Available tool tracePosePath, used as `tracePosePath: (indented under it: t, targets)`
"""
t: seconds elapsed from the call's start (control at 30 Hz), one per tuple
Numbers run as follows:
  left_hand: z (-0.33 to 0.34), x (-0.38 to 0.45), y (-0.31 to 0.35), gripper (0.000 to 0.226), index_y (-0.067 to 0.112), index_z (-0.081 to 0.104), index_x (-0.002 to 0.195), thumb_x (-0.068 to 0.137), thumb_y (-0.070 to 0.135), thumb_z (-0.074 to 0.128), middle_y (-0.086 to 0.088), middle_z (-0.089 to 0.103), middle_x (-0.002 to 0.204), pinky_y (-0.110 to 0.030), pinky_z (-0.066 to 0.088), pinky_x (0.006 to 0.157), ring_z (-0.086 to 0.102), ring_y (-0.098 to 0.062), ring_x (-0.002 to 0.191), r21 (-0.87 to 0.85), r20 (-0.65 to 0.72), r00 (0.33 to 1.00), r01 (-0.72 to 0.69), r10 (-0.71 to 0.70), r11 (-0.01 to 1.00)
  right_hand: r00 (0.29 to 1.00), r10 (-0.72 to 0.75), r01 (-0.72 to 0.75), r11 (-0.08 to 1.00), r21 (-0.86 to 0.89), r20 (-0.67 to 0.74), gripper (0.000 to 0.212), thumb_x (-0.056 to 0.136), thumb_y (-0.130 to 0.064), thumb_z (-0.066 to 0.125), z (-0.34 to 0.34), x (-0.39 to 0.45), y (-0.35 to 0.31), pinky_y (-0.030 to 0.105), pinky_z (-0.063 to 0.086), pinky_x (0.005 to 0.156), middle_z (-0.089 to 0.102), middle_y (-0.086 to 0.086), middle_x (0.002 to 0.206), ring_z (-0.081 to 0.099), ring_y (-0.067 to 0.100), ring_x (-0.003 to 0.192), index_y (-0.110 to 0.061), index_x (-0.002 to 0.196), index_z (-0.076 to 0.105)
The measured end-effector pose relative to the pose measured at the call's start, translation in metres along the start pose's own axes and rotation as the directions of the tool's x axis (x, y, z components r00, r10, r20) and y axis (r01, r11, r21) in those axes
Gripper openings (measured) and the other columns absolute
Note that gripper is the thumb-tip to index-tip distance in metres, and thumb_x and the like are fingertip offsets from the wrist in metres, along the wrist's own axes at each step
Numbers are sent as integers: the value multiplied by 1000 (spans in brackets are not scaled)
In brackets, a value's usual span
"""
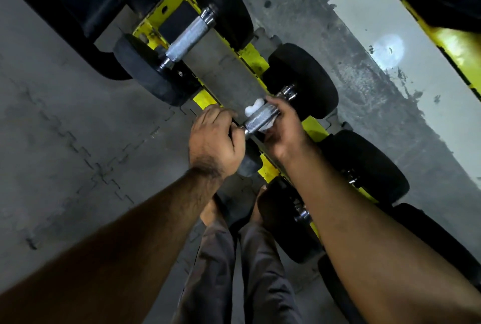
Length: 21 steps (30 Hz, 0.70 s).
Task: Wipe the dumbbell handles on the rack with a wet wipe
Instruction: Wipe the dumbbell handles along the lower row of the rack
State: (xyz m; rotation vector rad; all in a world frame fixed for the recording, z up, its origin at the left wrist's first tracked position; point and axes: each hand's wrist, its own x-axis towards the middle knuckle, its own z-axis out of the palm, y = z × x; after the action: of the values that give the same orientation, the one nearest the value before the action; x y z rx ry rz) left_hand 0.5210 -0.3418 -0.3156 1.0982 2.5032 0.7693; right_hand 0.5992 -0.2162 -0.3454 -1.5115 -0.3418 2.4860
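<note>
Head view, looking straight down a yellow rack (253,57) with black dumbbells sitting across its rails.

Right hand (282,131) is curled around the knurled handle (260,119) of the middle dumbbell, with a white wet wipe (253,109) bunched between palm and metal. Wipe shows above the handle by the fingertips and again below it near the thumb, so it is wrapped around the bar.

Left hand (216,139) is closed on the near end of the same bar, fingers curled around the chrome collar just beside the knurling. The near weight head (250,161) is mostly hidden under that hand.

Far weight head (303,80) of this dumbbell rests on the rack's far rail.

1 more dumbbell (187,37) sits further up the rack, handle bare, well apart from both hands. More black heads (364,165) run down the right side under the right forearm.

Grey tiled floor (78,128) on the left. Person's grey trousers (234,271) at bottom centre.
</note>
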Motion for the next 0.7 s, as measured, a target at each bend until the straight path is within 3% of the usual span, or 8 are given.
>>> tracePosePath:
  t: [0.1,0.17,0.23,0.33,0.43,0.57,0.63,0.7]
  targets:
    - [-1,1,0,33,2,68,96,82,20,43,-13,66,96,-47,47,98,59,-34,104,2,9,1000,12,-12,1000,993,-86,97,987,128,-86,19,98,-18,50,8,5,-7,24,48,65,65,-1,68,61,10,63,-19,81,59]
    - [-1,2,1,32,2,67,95,81,19,44,-13,65,94,-47,47,96,59,-35,102,-9,12,1000,4,-4,1000,999,-10,14,993,115,-35,14,94,-17,54,6,-1,15,26,48,65,63,-1,72,60,13,64,-20,82,61]
    - [-2,1,2,31,2,67,93,81,19,44,-13,64,92,-47,47,94,59,-34,99,-1,20,1000,0,0,1000,995,96,-95,995,-36,13,8,87,-19,60,4,-11,29,29,51,69,65,3,82,62,17,71,-19,82,65]
    - [-2,1,1,31,2,67,94,82,19,44,-13,63,91,-47,48,92,59,-34,97,0,28,1000,13,-13,1000,988,115,-145,921,-361,-103,13,77,-30,68,2,-12,12,29,50,67,70,6,89,64,20,75,-19,81,74]
    - [-3,2,3,31,2,66,93,82,20,43,-13,62,91,-46,48,90,58,-34,96,3,37,999,21,-21,1000,978,74,-147,906,-396,-193,18,82,-33,70,8,-18,15,26,52,59,70,6,83,66,17,64,-16,84,74]
    - [-5,-1,4,36,2,65,96,82,25,41,-18,64,97,-47,47,98,58,-38,109,82,83,995,45,-52,996,901,-93,-124,879,-460,-423,23,88,-25,71,19,-22,37,32,54,64,73,12,88,69,24,73,-2,93,70]
    - [-7,-1,8,38,2,65,96,82,27,39,-19,65,99,-46,45,102,58,-38,112,139,103,992,55,-70,989,871,-156,-89,882,-463,-465,12,87,-13,70,23,-28,38,29,52,60,69,13,85,64,22,69,-2,84,66]
    - [-10,-2,12,36,2,63,93,81,26,39,-20,65,96,-46,46,102,60,-39,107,170,99,994,34,-51,985,866,-193,-18,910,-415,-462,22,90,0,62,19,-41,39,15,42,45,62,8,69,54,17,56,-9,70,58]
